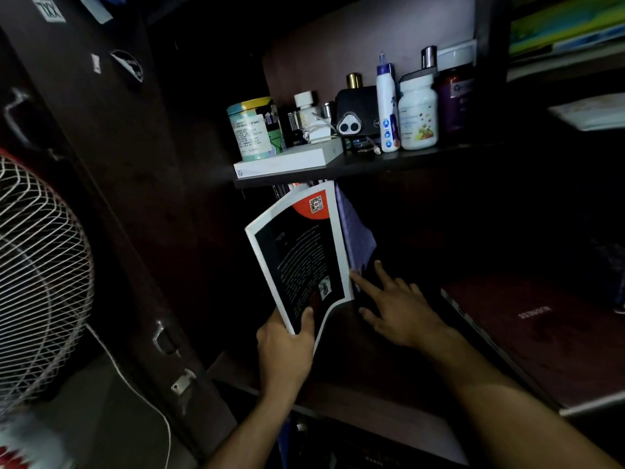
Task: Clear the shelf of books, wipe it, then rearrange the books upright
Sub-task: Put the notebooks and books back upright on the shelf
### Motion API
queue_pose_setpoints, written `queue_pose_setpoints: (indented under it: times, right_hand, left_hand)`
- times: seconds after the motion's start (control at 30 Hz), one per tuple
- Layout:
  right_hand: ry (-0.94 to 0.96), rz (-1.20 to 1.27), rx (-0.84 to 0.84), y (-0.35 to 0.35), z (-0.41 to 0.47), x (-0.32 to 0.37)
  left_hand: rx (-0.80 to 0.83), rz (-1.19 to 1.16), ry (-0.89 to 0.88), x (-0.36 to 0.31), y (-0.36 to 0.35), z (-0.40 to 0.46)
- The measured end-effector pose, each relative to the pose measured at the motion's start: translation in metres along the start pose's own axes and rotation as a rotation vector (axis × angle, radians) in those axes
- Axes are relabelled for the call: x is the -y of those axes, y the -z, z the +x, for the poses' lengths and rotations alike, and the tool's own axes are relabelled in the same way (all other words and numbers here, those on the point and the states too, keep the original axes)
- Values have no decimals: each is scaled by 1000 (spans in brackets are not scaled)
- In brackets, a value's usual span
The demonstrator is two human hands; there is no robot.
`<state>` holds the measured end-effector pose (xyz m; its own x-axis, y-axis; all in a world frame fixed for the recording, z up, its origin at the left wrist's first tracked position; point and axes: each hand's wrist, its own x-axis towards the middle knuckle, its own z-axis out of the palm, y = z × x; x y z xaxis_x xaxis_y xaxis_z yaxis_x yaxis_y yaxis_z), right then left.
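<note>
My left hand [286, 346] grips the bottom corner of a black book with a white border and a red patch with a QR code [301, 252]. The book stands tilted on the dark lower shelf [355, 370]. Just to its right stands a purple book [358, 235], partly hidden behind the black one. My right hand [397, 309] reaches in with straight, spread fingers, and its fingertips touch the lower edge of the purple book. More book spines show dimly behind the black book's top, under the upper shelf.
The upper shelf [389, 162] carries a tin, a white box, bottles and jars. A dark red laptop-like slab [541, 333] lies at the right. A standing fan [37, 275] fills the left. The cupboard door [111, 184] hangs open at the left.
</note>
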<state>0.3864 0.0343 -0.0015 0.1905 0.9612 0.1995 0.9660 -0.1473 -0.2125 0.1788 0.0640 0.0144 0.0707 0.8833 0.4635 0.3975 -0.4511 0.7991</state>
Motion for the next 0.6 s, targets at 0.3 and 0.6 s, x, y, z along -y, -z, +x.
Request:
queue_pose_setpoints:
  times: [0.3, 0.6]
  right_hand:
    - [-68, -3, -121, -3, 2, 8]
    - [-205, -117, -263, 7, -5, 19]
  left_hand:
    - [24, -63, -6, 4, -1, 2]
    - [138, -106, -117, 7, -1, -2]
